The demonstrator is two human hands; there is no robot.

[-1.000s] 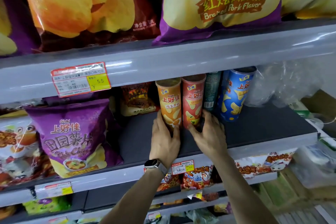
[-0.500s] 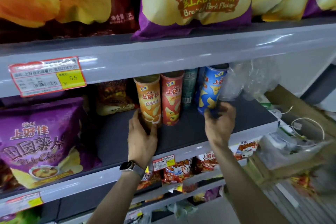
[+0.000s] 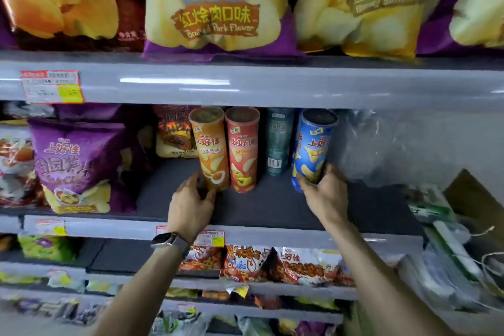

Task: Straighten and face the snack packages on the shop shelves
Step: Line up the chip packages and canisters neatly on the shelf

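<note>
On the dark middle shelf (image 3: 272, 207) stand an orange crisp tube (image 3: 210, 144) and a red tube (image 3: 242, 147) side by side. A dark green tube (image 3: 278, 139) stands further back with its barcode facing out. A blue tube (image 3: 313, 144) leans at the right. My left hand (image 3: 191, 204), with a watch on the wrist, grips the base of the orange tube. My right hand (image 3: 324, 194) grips the bottom of the blue tube.
A purple crisp bag (image 3: 73, 163) stands at the left of the same shelf, a brown-and-yellow bag (image 3: 171, 133) behind the tubes. Large crisp bags fill the shelf above (image 3: 245, 84). Clear plastic wrapping (image 3: 381, 144) lies at the right. Red snack packets (image 3: 245, 264) hang on the shelf below.
My right hand left the red tube and moved right to take hold of the blue tube. My left hand stayed on the orange tube. The view has shifted right.
</note>
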